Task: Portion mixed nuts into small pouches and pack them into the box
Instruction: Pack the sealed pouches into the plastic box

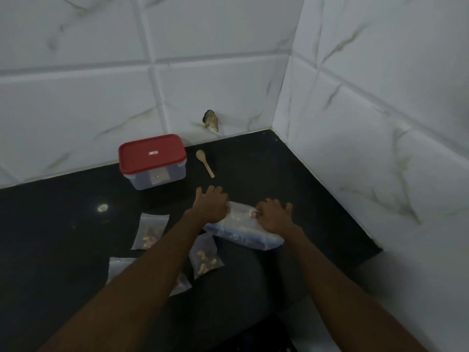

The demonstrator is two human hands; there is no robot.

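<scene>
- Looking down from head cam: black counter (291, 168) set in a corner of white marbled tile wall (228, 47).
- Big clear bag (245, 233) w/ blue band lies flat on counter near its front edge, right of centre. Contents pale, too blurred to tell.
- Left hand (212, 205) sits on bag's far-left end, fingers curled onto the plastic, thumb stuck out to the left. Looks like a grip.
- Right hand (272, 214) sits on bag's far-right part, fingers bent, one fingertip pinching the film.
- Both forearms bare, reaching in from bottom of frame.
- Box (154, 180): clear plastic, red lid (151, 153) on. Stands at back by wall, left of hands, well apart from bag.
- Wooden spoon (205, 163) lies flat just right of box, bowl toward wall.
- 3 small pouches on counter, left of bag:
- Far pouch (151, 233), nuts in its lower half, lying alone.
- Middle pouch (205, 257), nuts inside, just beside bag's near-left corner.
- Near pouch (121, 269), mostly hidden under left forearm.
- Dark chipped spot (211, 120) in wall tile above spoon.
</scene>
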